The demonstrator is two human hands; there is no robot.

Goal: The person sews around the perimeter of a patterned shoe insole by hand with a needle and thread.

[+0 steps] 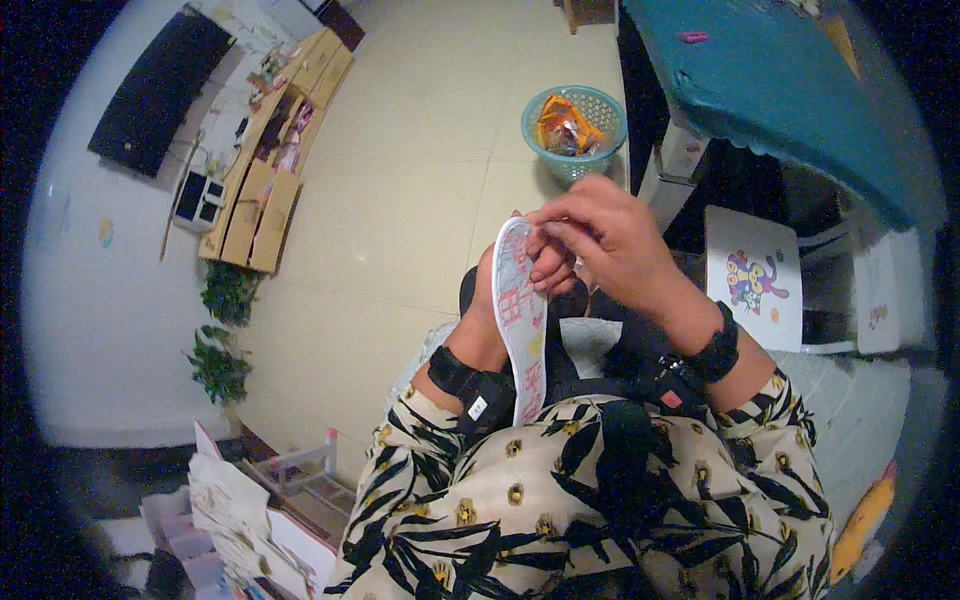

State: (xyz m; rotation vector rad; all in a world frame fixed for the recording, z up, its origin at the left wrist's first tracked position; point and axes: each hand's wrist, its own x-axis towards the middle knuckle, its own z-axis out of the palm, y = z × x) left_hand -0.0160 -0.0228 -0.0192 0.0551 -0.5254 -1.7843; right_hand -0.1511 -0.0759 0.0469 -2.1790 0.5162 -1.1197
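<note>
A pale shoe insole (522, 325) with a white rim and red and yellow patterning stands lengthwise in front of me, its lower end close to my shirt. My left hand (552, 265) is closed round its upper part, with the palm behind it and the fingertips curling over the right edge. At that same edge, near the insole's upper end, my right hand (618, 240) is closed in a pinch. Whatever lies between those fingertips is too small to make out. Both wrists wear black straps.
Beyond my hands a green mesh basket (540, 138) holds an orange packet. A table with a teal cover (770, 85) and a white chair with a cartoon print (725, 250) stand at the right. Along the left wall are a wooden cabinet (245, 220) and plants (218, 365).
</note>
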